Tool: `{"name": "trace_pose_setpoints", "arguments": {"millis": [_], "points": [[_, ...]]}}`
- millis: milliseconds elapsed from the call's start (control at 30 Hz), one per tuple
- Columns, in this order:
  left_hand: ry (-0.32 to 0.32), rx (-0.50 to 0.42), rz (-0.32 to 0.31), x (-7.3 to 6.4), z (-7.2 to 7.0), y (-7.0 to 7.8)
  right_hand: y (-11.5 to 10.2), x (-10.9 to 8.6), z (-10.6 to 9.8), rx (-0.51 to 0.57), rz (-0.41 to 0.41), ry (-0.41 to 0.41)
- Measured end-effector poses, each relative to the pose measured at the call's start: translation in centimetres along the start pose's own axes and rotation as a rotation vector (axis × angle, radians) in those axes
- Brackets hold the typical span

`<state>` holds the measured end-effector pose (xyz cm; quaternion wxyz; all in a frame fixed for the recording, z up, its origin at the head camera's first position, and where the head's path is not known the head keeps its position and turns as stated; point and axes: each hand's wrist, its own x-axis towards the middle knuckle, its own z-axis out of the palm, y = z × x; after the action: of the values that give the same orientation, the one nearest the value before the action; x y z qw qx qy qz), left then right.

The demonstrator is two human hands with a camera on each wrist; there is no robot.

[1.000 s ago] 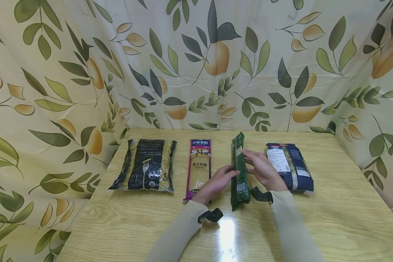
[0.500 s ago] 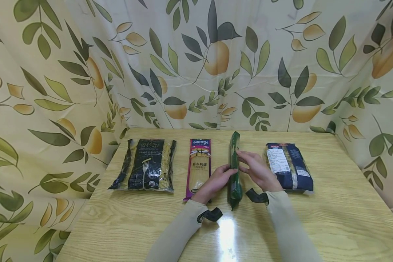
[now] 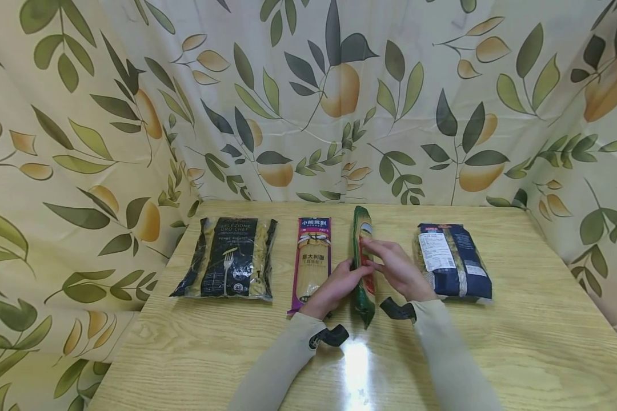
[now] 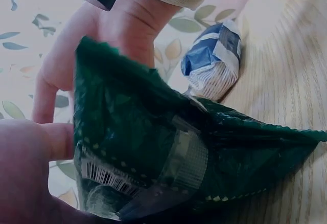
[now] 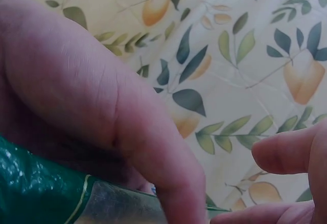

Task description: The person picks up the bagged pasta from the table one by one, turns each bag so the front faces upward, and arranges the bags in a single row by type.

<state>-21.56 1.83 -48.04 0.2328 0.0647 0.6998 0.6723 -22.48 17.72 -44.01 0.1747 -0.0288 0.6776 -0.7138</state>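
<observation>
A long green pasta packet stands on its narrow edge on the table, between both hands. Part of a red and white printed face shows on its right side; a barcode and a crimped end show in the left wrist view. My left hand grips it from the left, thumb over the upper edge. From the right, my right hand holds it with fingers and thumb near the middle. In the right wrist view a bent finger crosses the green wrapper, beside a see-through strip. The left hand's far fingers are partly hidden.
Left of the hands lies a purple spaghetti packet, partly under the left wrist. A black penne bag lies further left. To the right is a dark blue pasta bag. A patterned curtain hangs behind the table.
The green packet has shifted left and turned about its long axis, so its barcode side has gone from the head view and a red face shows. My right hand moved left with it.
</observation>
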Motion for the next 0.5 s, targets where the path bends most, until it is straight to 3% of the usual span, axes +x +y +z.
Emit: {"name": "trace_pose_setpoints", "arguments": {"millis": [500], "points": [[0.003, 0.011, -0.02, -0.38, -0.18, 0.11, 0.32, -0.13, -0.66, 0.034, 0.013, 0.03]]}}
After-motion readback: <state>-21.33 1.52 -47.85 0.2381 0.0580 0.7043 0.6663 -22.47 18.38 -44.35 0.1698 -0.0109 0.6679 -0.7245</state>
